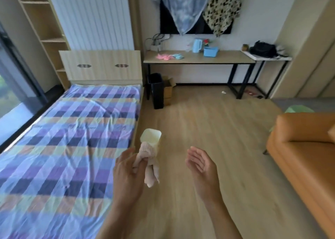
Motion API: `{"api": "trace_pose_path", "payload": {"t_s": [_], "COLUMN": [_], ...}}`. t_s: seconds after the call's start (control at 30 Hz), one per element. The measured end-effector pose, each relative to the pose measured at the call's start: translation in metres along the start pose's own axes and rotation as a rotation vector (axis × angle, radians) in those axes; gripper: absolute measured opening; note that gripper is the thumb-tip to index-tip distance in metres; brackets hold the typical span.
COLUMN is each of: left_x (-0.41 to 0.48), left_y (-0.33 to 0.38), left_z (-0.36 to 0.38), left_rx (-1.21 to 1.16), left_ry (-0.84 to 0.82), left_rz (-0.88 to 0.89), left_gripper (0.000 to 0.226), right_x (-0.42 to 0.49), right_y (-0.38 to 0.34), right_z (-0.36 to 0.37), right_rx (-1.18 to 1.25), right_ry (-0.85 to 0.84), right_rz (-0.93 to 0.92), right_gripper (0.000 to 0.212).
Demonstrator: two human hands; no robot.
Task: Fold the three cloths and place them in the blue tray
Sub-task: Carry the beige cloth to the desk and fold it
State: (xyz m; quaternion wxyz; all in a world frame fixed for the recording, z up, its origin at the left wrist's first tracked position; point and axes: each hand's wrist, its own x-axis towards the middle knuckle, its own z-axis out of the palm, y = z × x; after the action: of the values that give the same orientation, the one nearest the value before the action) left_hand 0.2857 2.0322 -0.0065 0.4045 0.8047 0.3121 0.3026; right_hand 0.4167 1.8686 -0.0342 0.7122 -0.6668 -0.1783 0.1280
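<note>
Gripped a bunched pale cloth (151, 166) in the left hand (126, 170) at 7 o'clock, fingers curled round it. Held the right hand (201, 163) at 5 o'clock, fingers released, holding nothing. Spotted a pink cloth (163, 57) and light blue cloth (178, 55) on the desk (232, 57) at 12 o'clock, blue tray (210, 52) at 1, apart from both.

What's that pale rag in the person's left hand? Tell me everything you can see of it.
The pale pinkish cloth looks soft, like towelling. It is bunched and twisted, not folded, its lower end hanging in a loose tail. The left hand grips its upper part, fingers curled round it. Its top lies against a cream cup-like container; whether it reaches inside cannot be told.
</note>
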Motion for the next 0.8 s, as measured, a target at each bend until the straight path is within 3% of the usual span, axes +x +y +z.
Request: {"api": "trace_pose_path", "payload": {"t_s": [0.27,0.43,0.57,0.8], "left_x": [0.110,0.190,0.257,0.365], "left_y": [0.016,0.031,0.058,0.081], "left_z": [0.107,0.171,0.214,0.308], "left_rx": [-0.149,-0.198,-0.202,-0.139], "left_ry": [-0.194,-0.333,-0.383,-0.351], "left_rz": [0.025,0.025,0.033,0.053], "left_gripper": [0.031,0.043,0.032,0.037], "right_x": [0.126,0.221,0.292,0.420], "right_y": [0.011,0.020,0.022,0.045], "right_z": [-0.046,-0.067,-0.083,-0.107], "right_rx": [-0.129,-0.169,-0.171,-0.155], "right_ry": [0.085,0.165,0.212,0.220], "right_rz": [0.008,0.040,0.045,0.076], "right_gripper": [0.038,0.036,0.036,0.037]}}
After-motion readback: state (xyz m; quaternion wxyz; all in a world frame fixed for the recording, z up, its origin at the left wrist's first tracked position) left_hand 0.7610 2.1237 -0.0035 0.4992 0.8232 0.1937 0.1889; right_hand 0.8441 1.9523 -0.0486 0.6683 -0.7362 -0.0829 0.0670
